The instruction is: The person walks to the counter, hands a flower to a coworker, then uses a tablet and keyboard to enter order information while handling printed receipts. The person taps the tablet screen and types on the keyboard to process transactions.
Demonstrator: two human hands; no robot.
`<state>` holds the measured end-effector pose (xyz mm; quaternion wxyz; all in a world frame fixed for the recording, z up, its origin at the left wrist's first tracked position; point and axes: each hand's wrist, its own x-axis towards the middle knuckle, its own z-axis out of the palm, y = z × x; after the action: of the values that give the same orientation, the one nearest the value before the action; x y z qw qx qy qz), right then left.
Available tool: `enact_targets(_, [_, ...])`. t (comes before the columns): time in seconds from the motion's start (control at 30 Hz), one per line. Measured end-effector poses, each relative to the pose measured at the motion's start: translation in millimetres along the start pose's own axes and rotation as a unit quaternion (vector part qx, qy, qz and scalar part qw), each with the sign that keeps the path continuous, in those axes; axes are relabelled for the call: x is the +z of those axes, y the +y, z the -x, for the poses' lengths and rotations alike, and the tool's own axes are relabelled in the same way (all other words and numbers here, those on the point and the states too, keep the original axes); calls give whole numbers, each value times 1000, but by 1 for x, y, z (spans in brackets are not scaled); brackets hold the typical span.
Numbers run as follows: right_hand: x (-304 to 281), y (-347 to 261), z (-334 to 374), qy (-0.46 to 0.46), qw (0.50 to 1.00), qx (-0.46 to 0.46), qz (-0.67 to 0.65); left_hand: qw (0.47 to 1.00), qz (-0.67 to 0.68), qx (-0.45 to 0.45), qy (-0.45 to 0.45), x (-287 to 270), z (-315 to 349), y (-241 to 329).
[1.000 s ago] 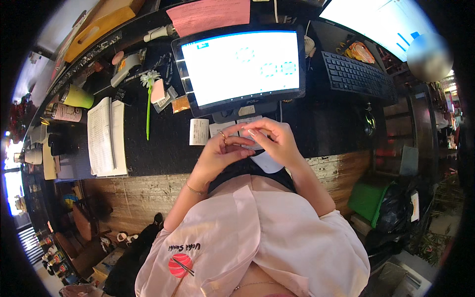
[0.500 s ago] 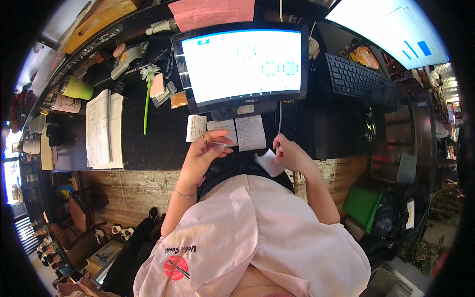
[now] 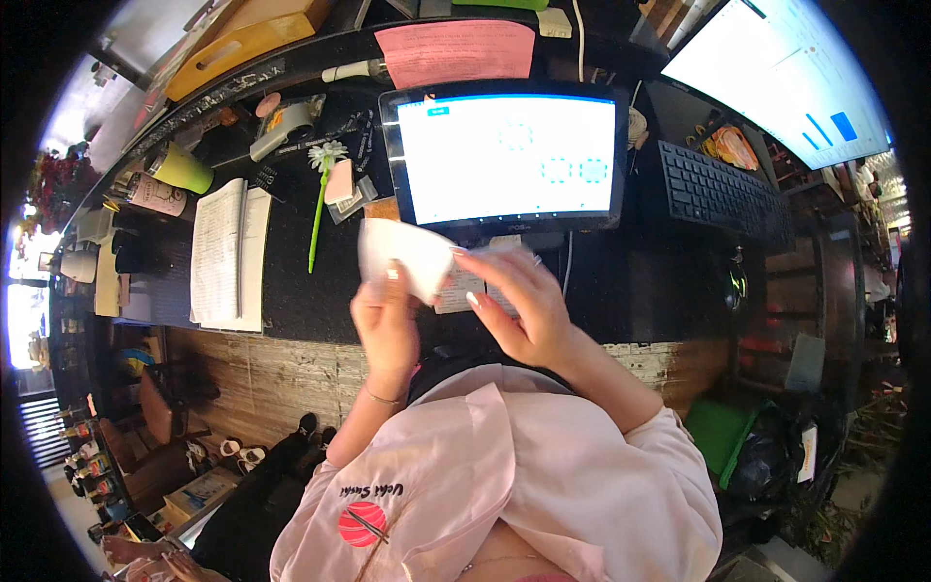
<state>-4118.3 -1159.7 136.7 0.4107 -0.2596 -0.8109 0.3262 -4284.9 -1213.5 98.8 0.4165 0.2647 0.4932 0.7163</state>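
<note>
The white paper [image 3: 402, 254] is a little blurred, and it hides some fingers of the left hand [image 3: 385, 325]. The right hand [image 3: 531, 312], also blurred, partly covers the receipts [image 3: 459, 298]. The second screen [image 3: 781, 82] is cut by the upper edge.

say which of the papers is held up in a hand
The white slip, pinched in the left hand; the printed slip and stacked pages lie on the counter, and the pink sheet is beyond the middle screen.
</note>
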Motion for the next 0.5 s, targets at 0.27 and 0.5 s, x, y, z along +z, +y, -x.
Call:
enact_targets(0.27, [-7,41,-62,25,938,-64,339,990,-7,61,130,-36,-31,31])
enact_targets(0.5, [-57,59,-33,176,939,-41,292,990,-40,107,80,-35,-39,34])
